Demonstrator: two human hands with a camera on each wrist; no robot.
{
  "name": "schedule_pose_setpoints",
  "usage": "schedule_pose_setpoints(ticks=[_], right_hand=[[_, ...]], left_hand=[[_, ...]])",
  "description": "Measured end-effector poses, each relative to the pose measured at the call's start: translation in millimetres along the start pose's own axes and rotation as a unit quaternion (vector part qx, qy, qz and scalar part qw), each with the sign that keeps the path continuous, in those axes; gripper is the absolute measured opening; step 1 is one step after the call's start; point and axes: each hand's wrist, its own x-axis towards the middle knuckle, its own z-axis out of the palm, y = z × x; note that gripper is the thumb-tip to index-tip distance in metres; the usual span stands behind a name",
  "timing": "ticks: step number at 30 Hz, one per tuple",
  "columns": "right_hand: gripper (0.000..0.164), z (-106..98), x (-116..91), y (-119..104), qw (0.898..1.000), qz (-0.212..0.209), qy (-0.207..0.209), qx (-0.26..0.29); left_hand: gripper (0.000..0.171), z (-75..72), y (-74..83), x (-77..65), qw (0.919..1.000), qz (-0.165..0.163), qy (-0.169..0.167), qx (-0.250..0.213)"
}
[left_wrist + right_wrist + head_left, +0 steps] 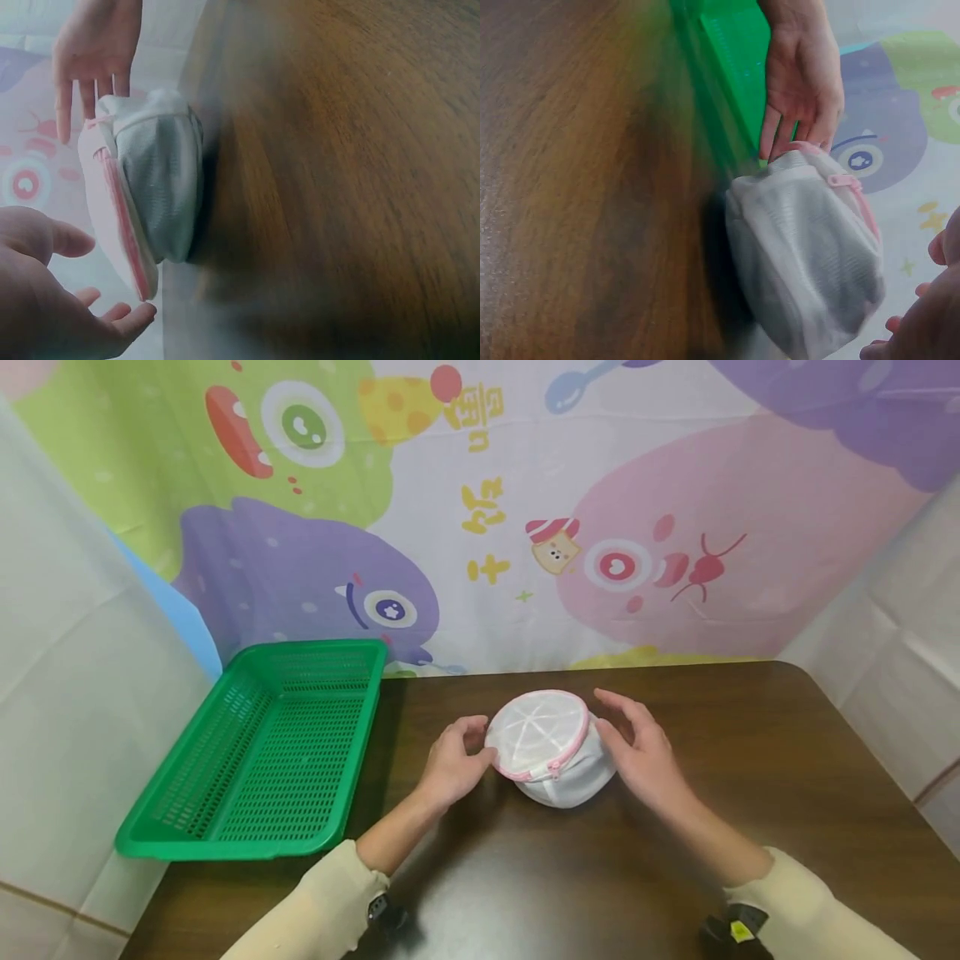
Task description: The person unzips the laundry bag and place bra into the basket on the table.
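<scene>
A round white mesh laundry bag (542, 731) with a pink zipper around its lid stands on the table, its top tilted toward the left. My left hand (454, 763) is at the bag's left side, fingers loosely bent, thumb tip right at the rim. To the right, my right hand (643, 758) has its fingers spread and relaxed beside the bag's wall. In the left wrist view the bag (157, 180) sits between both hands, with neither curled round it. A pink zipper pull (844, 181) shows on the bag in the right wrist view.
A green plastic basket (348, 777) with slotted walls stands on the left of the brown wooden table (540, 885). Behind the table hangs a cloth (480, 610) with cartoon monsters. Pale walls (67, 693) close in on both sides.
</scene>
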Motion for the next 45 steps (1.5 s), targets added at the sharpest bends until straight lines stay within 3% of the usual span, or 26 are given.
schedule_pose_setpoints(ticks=[1,5,9,14,22,27,32,45], right_hand=[[0.05,-1,0,-1,1.0,-0.004,0.001,0.0],[0.05,-2,-3,-6,1.0,-0.01,0.004,-0.017],[0.048,-2,-8,-6,0.999,-0.011,0.008,-0.033],[0.047,0,-14,-4,0.997,-0.038,0.021,-0.056],[0.044,3,-22,-1,0.988,-0.087,0.043,-0.123],[0.027,4,-25,1,0.984,-0.103,0.057,-0.135],[0.006,6,-26,1,0.983,-0.098,0.039,-0.149],[0.007,9,-28,0,0.981,-0.09,-0.006,-0.174]], left_hand=[[0.05,0.8,0.6,1.4,0.9999,-0.007,-0.001,-0.008],[0.047,-13.8,35.6,-17.9,0.9984,-0.01,-0.006,-0.054],[0.045,-16.7,47.9,-27.0,0.9976,0.01,-0.004,-0.069],[0.04,-18.5,46.2,-30.6,0.9963,0.038,-0.01,-0.076],[0.03,-21.6,41.8,-32.9,0.9931,0.116,0.013,0.008],[0.027,-22.8,41.9,-32.7,0.9877,0.155,-0.004,0.02],[0.026,-21.1,40.7,-31.9,0.9841,0.174,-0.03,0.024],[0.031,-19.5,40.1,-30.5,0.9741,0.21,-0.07,0.044]])
